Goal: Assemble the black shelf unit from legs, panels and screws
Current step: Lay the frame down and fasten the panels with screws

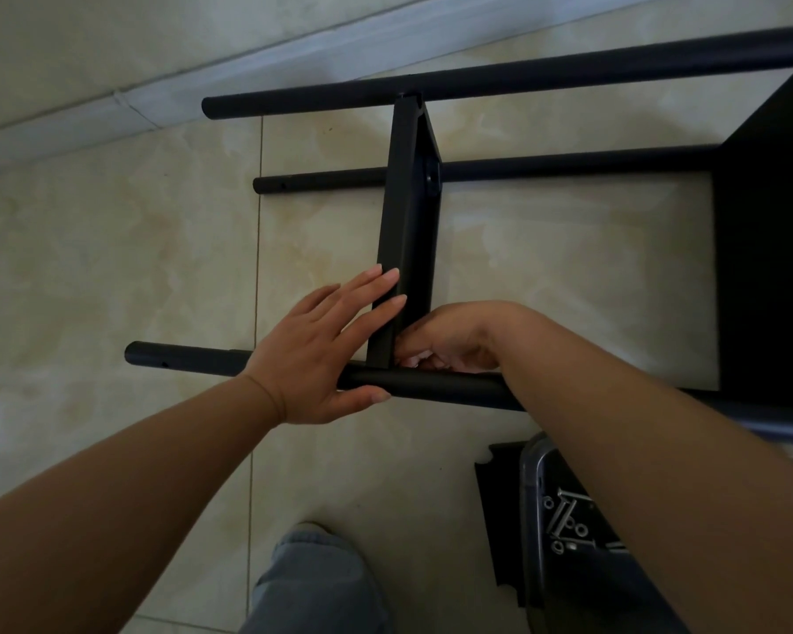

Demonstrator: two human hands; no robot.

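On the tiled floor (111,267) in front of me the black shelf unit lies on its side, half built. At the left, my left hand (321,354) is open and flat: its fingers rest against the side of the middle panel (406,231), and the thumb lies along the near leg (431,386), so it steadies the joint and grips nothing. The panel stands on its edge between the near leg and the far leg (477,80), and a third leg (568,164) passes behind it. Just to the right of the panel's near corner, my right hand (454,340) is curled with its fingers tucked into that corner. I cannot tell if it pinches a screw, because the fingers hide it.

I judge the step is fastening this panel to the near leg. The next move needs the hole in the leg lined up with the panel's corner while the left hand keeps the panel from tilting. Further right stands another panel (765,221), already fixed, and near my knee is a tray (534,519) with spare screws (564,519).
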